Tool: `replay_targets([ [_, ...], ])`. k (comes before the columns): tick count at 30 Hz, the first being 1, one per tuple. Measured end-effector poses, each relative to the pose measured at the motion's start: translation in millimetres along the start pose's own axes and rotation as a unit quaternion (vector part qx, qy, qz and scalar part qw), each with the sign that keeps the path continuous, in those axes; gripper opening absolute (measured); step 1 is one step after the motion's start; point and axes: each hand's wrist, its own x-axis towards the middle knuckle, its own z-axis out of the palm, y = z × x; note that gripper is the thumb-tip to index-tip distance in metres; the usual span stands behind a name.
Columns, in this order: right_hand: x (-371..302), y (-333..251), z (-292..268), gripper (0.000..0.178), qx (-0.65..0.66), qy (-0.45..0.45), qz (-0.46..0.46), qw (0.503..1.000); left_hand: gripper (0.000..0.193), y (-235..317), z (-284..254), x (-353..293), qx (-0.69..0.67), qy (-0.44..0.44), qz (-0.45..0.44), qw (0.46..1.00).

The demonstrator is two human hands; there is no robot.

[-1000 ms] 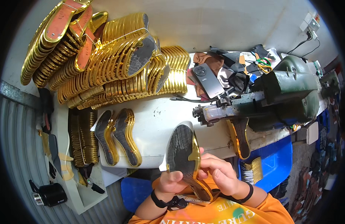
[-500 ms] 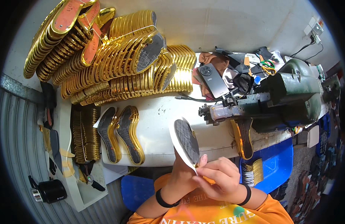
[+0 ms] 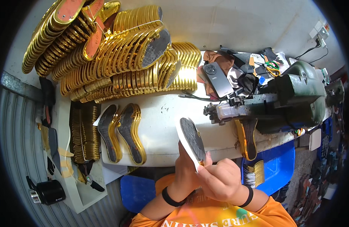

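Over the table's front edge I hold up a shoe insole [image 3: 192, 140], dark grey with pale lines on its face and a white rim along one side. A bit of gold shows at its lower end. My left hand [image 3: 184, 170] grips it from behind, with most of its fingers hidden by the insole. At the lower tip, my right hand [image 3: 221, 178] pinches the edge between thumb and curled fingers. Left of my hands lie two small piles of gold-edged insoles, one pile [image 3: 132, 134] beside the other [image 3: 109, 132].
Tall stacks of gold-edged insoles [image 3: 121, 56] fill the table's back left. A dark green sewing machine [image 3: 295, 100] stands right, a gold insole [image 3: 248, 140] under its arm. Behind it lie a phone [image 3: 218, 80] and scraps. A blue bin [image 3: 278, 162] holds more pieces below; a black mug [image 3: 49, 192] sits lower left.
The insole has shifted slightly right and turned a little. My right fingers have curled in more tightly at its lower tip, and the left hand still grips it.
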Motion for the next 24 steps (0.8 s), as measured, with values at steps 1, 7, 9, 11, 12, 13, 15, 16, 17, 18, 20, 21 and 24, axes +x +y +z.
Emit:
replay_targets([
  [1, 0.8, -0.6, 0.2, 0.025, -0.027, -0.023, -0.023, 0.999, 0.040, -2.4, 1.4, -0.2, -0.010, -0.002, -0.026, 1.000],
  [7, 4.4, 1.0, -3.8, 0.017, -0.064, -0.058, -0.046, 0.995, 0.049, -16.3, 3.1, 1.2, -0.036, 0.025, 0.016, 0.999],
  [9, 8.4, 7.4, -11.8, 0.015, 0.082, -0.045, 0.102, 0.990, 0.032, -23.9, 0.0, 0.9, -0.055, -0.011, 0.101, 0.993],
  [11, 11.5, 9.8, -19.5, 0.010, 0.199, -0.035, 0.219, 0.955, 0.027, -10.6, 1.6, -1.7, -0.113, -0.007, 0.050, 0.992],
  [12, 12.4, 11.1, -24.3, 0.009, 0.244, -0.051, 0.271, 0.930, 0.023, -6.0, 1.8, -3.4, -0.170, -0.003, 0.002, 0.985],
  [13, 13.8, 10.9, -26.8, 0.006, 0.307, -0.055, 0.354, 0.882, 0.034, -13.1, 3.7, -7.8, -0.199, -0.037, -0.005, 0.979],
  [15, 11.7, 15.0, -30.7, 0.006, 0.326, -0.091, 0.369, 0.866, 0.039, -27.2, -2.3, -7.5, -0.140, -0.063, 0.092, 0.984],
  [16, 9.6, 14.4, -31.1, 0.007, 0.344, -0.124, 0.387, 0.846, 0.045, -35.2, -5.3, -9.9, -0.081, -0.093, 0.186, 0.975],
  [17, 9.3, 15.0, -28.8, 0.008, 0.346, -0.119, 0.375, 0.852, 0.057, -38.4, -7.1, -19.2, -0.013, -0.196, 0.095, 0.976],
  [18, 9.1, 14.9, -27.9, 0.008, 0.345, -0.118, 0.377, 0.851, 0.057, -39.5, -9.1, -23.2, -0.014, -0.198, 0.094, 0.976],
  [20, 9.4, 18.5, -27.5, 0.020, 0.352, -0.174, 0.407, 0.825, 0.059, -24.0, -15.2, -18.0, -0.184, -0.183, 0.007, 0.966],
  [21, 9.1, 21.6, -28.3, 0.020, 0.352, -0.176, 0.407, 0.824, 0.062, -28.9, -10.3, -21.5, -0.174, -0.191, 0.055, 0.965],
  [24, 6.3, 28.9, -25.3, 0.033, 0.304, -0.260, 0.468, 0.788, 0.064, -13.4, -19.7, -22.2, -0.264, -0.164, 0.044, 0.949],
])
